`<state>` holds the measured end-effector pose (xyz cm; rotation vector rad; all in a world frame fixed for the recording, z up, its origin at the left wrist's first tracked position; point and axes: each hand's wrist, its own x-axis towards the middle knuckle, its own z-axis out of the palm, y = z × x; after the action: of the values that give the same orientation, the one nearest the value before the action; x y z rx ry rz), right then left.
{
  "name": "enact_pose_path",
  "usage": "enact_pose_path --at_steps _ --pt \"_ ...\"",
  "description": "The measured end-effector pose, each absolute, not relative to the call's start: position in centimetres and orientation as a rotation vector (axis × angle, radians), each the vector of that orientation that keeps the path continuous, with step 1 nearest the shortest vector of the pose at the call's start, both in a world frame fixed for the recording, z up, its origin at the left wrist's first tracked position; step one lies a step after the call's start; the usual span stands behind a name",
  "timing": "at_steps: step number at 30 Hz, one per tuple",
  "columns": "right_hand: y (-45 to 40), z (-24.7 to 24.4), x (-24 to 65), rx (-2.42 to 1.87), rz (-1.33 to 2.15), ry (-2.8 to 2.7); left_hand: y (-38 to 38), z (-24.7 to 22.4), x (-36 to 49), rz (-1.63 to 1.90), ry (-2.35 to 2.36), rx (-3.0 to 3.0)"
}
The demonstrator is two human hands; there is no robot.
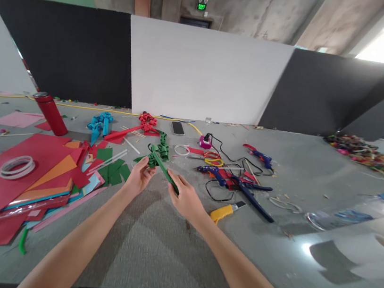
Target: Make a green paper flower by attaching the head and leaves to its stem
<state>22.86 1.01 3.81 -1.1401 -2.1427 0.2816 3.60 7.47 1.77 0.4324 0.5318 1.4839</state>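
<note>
Grey tabletop (150,238) runs wide under both my arms, black and white partition boards standing behind it. Left of my fingers lies a spread of red and orange paper sheets (23,173) with a white tape roll (16,167) on it; right of them, a blue glue gun (239,184) amid black cord and a yellow utility knife (226,211) just beside my right wrist. My left hand (139,178) pinches the looped head of the green paper bow (157,153), raised just off the surface. My right hand (186,199) is closed on its green strip tail (169,179). Judgement: keep the strip taut and flat, pinch firm at the knot, so the loops do not twist or crease.
</note>
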Motion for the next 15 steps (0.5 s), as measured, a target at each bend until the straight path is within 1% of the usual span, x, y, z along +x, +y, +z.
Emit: enact_pose_path --at_steps 15 --pt "1.1 3.75 22.77 -1.23 0.055 -2.251 7.61 1.34 3.61 1.499 0.531 0.451"
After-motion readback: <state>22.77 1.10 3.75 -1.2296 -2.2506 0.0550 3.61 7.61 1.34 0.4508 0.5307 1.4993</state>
